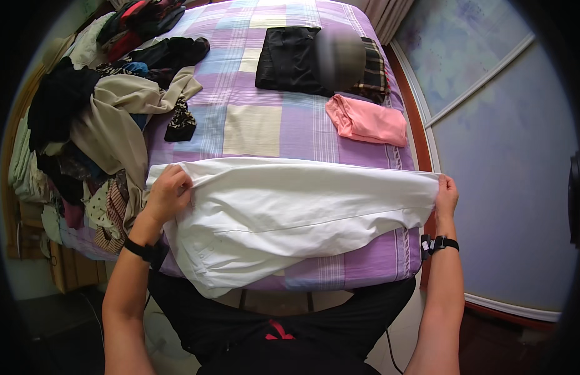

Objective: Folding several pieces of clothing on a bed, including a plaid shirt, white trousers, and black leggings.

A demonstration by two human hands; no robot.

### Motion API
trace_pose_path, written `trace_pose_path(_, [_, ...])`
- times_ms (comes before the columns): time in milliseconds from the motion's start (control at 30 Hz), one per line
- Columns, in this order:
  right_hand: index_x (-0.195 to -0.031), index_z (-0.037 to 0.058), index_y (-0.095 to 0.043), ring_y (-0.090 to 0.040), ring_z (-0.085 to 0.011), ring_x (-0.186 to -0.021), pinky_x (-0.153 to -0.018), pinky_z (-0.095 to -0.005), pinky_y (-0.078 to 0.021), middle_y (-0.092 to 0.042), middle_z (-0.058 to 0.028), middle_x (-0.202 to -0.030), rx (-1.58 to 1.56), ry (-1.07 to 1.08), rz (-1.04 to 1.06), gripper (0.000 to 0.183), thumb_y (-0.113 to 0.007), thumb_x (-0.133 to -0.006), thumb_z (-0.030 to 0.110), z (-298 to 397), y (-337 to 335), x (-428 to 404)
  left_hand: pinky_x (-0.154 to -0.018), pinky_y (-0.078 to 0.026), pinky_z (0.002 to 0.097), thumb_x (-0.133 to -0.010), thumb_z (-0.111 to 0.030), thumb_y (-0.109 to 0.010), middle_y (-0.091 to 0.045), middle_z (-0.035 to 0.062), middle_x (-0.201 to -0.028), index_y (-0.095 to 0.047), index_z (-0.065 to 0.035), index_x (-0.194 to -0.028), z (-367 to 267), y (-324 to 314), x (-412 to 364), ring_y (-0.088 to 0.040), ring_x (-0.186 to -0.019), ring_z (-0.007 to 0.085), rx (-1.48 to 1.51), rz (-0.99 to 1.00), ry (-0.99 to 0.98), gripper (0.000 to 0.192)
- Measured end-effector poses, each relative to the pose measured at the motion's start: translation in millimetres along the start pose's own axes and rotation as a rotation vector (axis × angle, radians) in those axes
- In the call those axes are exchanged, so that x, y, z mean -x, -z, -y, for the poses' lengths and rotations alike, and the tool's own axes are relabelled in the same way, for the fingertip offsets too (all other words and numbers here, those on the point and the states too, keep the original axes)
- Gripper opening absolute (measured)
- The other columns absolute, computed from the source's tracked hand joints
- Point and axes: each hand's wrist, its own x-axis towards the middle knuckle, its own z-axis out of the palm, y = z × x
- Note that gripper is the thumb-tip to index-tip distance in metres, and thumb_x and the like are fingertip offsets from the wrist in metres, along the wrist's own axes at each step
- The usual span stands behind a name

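A white garment with long legs, apparently trousers, lies stretched sideways across the near end of the bed. My left hand grips its upper edge at the left, near the waist part, where small buttons show lower down. At the far right, my right hand pinches the narrow end of the garment. The lower left part of the cloth hangs over the bed's near edge. Both wrists wear black straps.
Folded pink cloth lies beyond the garment, near folded black clothes and a plaid piece; a blurred grey patch covers part of them. Crumpled clothes heap at the left. A sliding-door wardrobe flanks the bed's right side.
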Motion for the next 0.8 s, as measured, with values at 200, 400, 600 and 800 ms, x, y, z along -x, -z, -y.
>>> trace_pose_path(200, [-0.112,0.0030,-0.070,-0.061,-0.0108,-0.087,-0.079,-0.0283,-0.0520,-0.070,-0.0027,-0.098,-0.023,-0.010,0.006,0.033,-0.063,-0.108,0.035,-20.4,10.4,11.0,-0.076,-0.051,0.0398,-0.079,-0.001,-0.066,-0.061,0.0101,-0.083,-0.061,-0.0043,-0.085,-6.4,8.7,15.8,-0.062,-0.088,0.0323,0.083,0.078,-0.090,0.009])
trace_pose_path(400, [-0.111,0.0015,-0.070,-0.062,-0.0120,-0.084,-0.078,-0.0287,-0.0532,-0.071,-0.0039,-0.096,-0.046,-0.021,0.001,0.030,-0.061,-0.109,0.031,-22.0,5.1,10.7,-0.081,-0.053,0.0418,-0.088,-0.012,-0.073,-0.067,0.0105,-0.095,-0.067,-0.0039,-0.099,7.6,-2.3,-13.8,-0.066,-0.094,0.0303,0.145,-0.051,0.303,0.015])
trace_pose_path(600, [-0.113,0.0023,-0.068,-0.060,-0.0102,-0.087,-0.080,-0.0274,-0.0515,-0.070,-0.0027,-0.097,-0.016,-0.037,0.006,0.034,-0.059,-0.110,0.035,-16.3,9.5,8.5,-0.085,-0.054,0.0377,-0.084,-0.012,-0.079,-0.068,0.0085,-0.103,-0.073,-0.0066,-0.107,27.5,-3.8,-28.5,-0.065,-0.094,0.0284,-0.072,-0.022,-0.095,0.025])
trace_pose_path(800, [-0.109,0.0020,-0.070,-0.059,-0.0106,-0.082,-0.076,-0.0280,-0.0514,-0.070,-0.0035,-0.094,-0.068,-0.002,0.016,0.032,-0.060,-0.110,0.032,-25.2,5.9,4.9,-0.090,-0.053,0.0411,-0.082,-0.010,-0.078,-0.068,0.0102,-0.103,-0.072,-0.0059,-0.100,36.7,-3.9,-23.0,-0.064,-0.102,0.0321,-0.074,0.023,-0.083,0.020])
